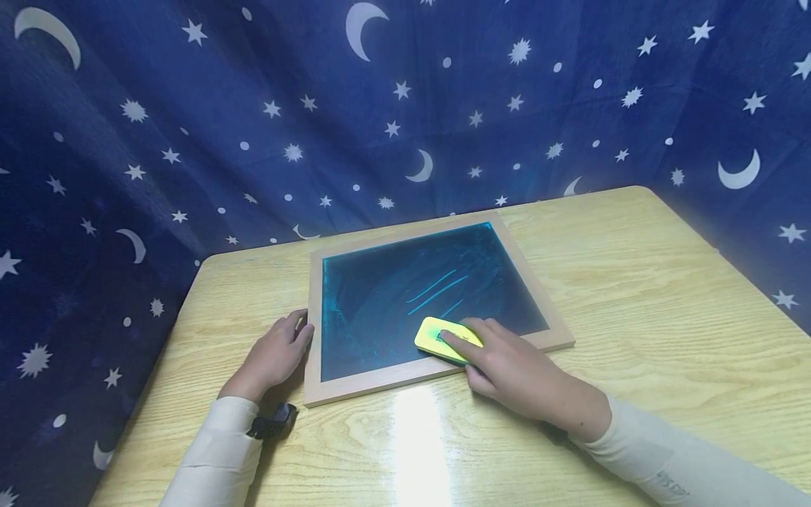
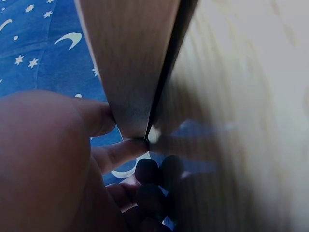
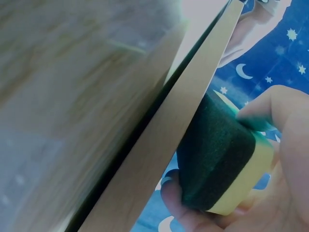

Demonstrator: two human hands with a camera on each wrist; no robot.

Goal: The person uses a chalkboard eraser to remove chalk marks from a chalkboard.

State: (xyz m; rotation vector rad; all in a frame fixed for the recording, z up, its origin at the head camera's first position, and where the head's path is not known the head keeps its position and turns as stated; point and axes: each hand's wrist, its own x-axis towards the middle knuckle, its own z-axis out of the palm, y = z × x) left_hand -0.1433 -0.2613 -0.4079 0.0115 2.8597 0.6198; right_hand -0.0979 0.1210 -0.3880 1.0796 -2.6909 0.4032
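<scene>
Right hand (image 1: 514, 372) grip holds the eraser (image 1: 434, 338) at the chalkboard's (image 1: 374, 303) near edge; I judge it could snag the frame (image 1: 374, 380). Left hand (image 1: 271, 355) grip loose, touching the frame — pressed too lightly, the chalkboard may slide.

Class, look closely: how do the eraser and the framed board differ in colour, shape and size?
Colour: the eraser is yellow on top with a dark green pad, while the board is dark inside a pale wooden frame.
Shape: the eraser's corners are rounded; the board's are square.
Size: the eraser is small enough for the right hand to hold, whereas the board is far larger.
Both are roughly rectangular.
</scene>
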